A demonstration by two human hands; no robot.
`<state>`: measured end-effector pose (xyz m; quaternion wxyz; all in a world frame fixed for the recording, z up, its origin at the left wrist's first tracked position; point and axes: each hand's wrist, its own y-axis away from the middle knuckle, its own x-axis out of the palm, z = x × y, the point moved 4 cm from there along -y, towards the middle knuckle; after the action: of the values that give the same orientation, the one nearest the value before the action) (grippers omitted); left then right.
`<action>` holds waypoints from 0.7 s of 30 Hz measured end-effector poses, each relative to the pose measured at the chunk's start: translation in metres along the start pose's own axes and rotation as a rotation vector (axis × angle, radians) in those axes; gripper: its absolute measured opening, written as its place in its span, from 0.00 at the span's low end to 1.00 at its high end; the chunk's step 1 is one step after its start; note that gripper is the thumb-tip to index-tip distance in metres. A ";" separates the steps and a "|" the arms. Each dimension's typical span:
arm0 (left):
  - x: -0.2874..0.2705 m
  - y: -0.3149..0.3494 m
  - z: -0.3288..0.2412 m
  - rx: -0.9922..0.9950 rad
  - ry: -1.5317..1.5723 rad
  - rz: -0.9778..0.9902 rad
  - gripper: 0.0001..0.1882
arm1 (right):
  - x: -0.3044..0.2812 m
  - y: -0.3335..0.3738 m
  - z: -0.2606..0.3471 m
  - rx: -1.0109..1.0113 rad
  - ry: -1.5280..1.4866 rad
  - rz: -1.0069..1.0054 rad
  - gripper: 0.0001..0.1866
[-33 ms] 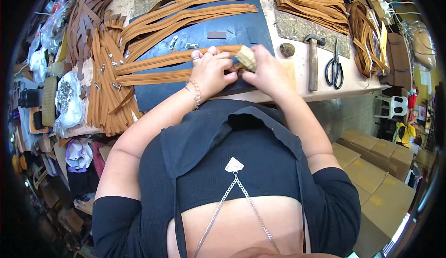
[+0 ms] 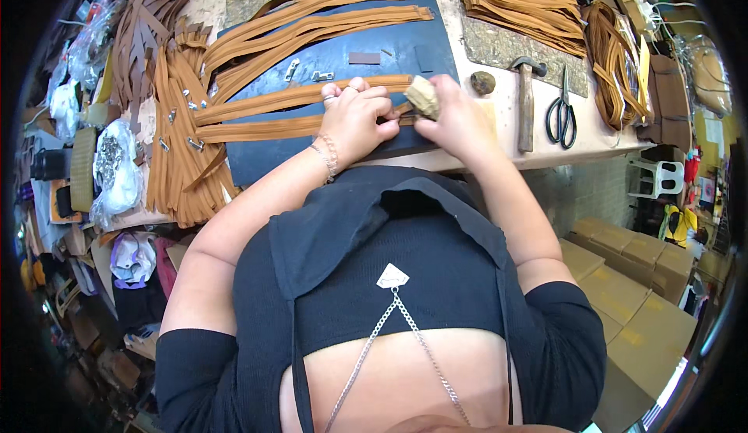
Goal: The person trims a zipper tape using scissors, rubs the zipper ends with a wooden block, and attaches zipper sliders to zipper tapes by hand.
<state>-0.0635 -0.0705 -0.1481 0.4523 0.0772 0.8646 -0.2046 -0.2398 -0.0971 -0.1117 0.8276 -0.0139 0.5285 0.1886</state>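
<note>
My left hand [image 2: 354, 117] is curled over the end of a tan leather strap [image 2: 273, 130] and holds it down on the dark blue mat [image 2: 413, 47]. Touching it on the right, my right hand [image 2: 460, 121] grips a small beige block [image 2: 423, 96], which rests against the same strap end. A second strap [image 2: 265, 102] lies parallel just beyond, and further long straps [image 2: 312, 20] fan across the mat's far side.
A hammer [image 2: 526, 98], scissors [image 2: 562, 117] and a round stone [image 2: 482, 82] lie right of the mat. Small metal buckles [image 2: 322, 76] sit on the mat. Piles of straps [image 2: 175, 144] fill the left side. Cardboard boxes [image 2: 631, 277] and a white stool [image 2: 654, 177] stand on the floor.
</note>
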 end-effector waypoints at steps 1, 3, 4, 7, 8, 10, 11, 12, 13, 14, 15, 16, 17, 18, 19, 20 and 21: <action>0.000 0.000 0.000 0.000 0.000 -0.004 0.06 | -0.004 0.002 -0.010 -0.040 0.023 -0.060 0.33; 0.001 0.000 0.001 -0.011 -0.026 -0.015 0.07 | -0.006 0.002 -0.015 -0.135 0.076 -0.148 0.33; 0.002 -0.001 0.002 -0.010 -0.025 -0.015 0.07 | -0.005 0.001 -0.010 -0.133 0.077 -0.148 0.33; 0.000 0.000 0.000 -0.001 -0.040 -0.037 0.07 | 0.011 -0.003 0.015 -0.185 -0.035 -0.110 0.32; -0.001 -0.001 -0.001 -0.001 -0.030 -0.038 0.07 | 0.011 -0.001 0.013 -0.183 -0.036 -0.107 0.32; -0.001 -0.001 0.000 -0.004 -0.019 -0.040 0.07 | 0.003 0.002 0.003 -0.068 -0.061 -0.060 0.32; 0.001 -0.001 0.001 -0.013 -0.029 -0.026 0.07 | 0.001 0.004 0.000 -0.112 -0.027 -0.087 0.32; 0.002 0.000 0.002 -0.022 -0.039 -0.012 0.07 | -0.004 0.006 -0.005 -0.115 -0.026 -0.084 0.32; 0.002 -0.001 0.001 -0.022 -0.038 -0.014 0.07 | -0.011 0.008 -0.012 -0.072 0.034 -0.086 0.32; 0.001 -0.001 0.001 -0.029 -0.028 0.008 0.07 | -0.015 0.007 -0.016 -0.028 0.095 -0.087 0.32; 0.002 -0.002 0.001 -0.036 -0.017 0.030 0.07 | -0.017 0.003 -0.018 -0.032 0.068 -0.117 0.32; 0.004 -0.001 0.001 -0.035 -0.013 0.034 0.07 | -0.014 0.004 -0.013 -0.026 0.068 -0.115 0.32; 0.004 -0.001 0.002 -0.008 0.004 -0.015 0.07 | -0.009 0.003 0.000 -0.061 0.015 -0.111 0.31; 0.004 -0.001 0.001 0.018 0.021 -0.064 0.07 | -0.003 0.002 0.012 -0.097 -0.039 -0.107 0.31; 0.002 0.000 0.000 0.013 0.019 -0.078 0.08 | 0.010 0.000 0.016 -0.144 0.005 -0.061 0.32; 0.001 -0.001 0.000 0.014 0.021 -0.077 0.08 | 0.011 0.000 0.010 -0.141 0.006 -0.060 0.32; 0.002 -0.002 0.000 0.010 0.001 -0.054 0.07 | 0.009 0.002 0.001 -0.115 -0.014 -0.075 0.32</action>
<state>-0.0651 -0.0722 -0.1490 0.4459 0.0560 0.8655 -0.2212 -0.2360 -0.0929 -0.1185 0.8356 -0.0799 0.5101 0.1876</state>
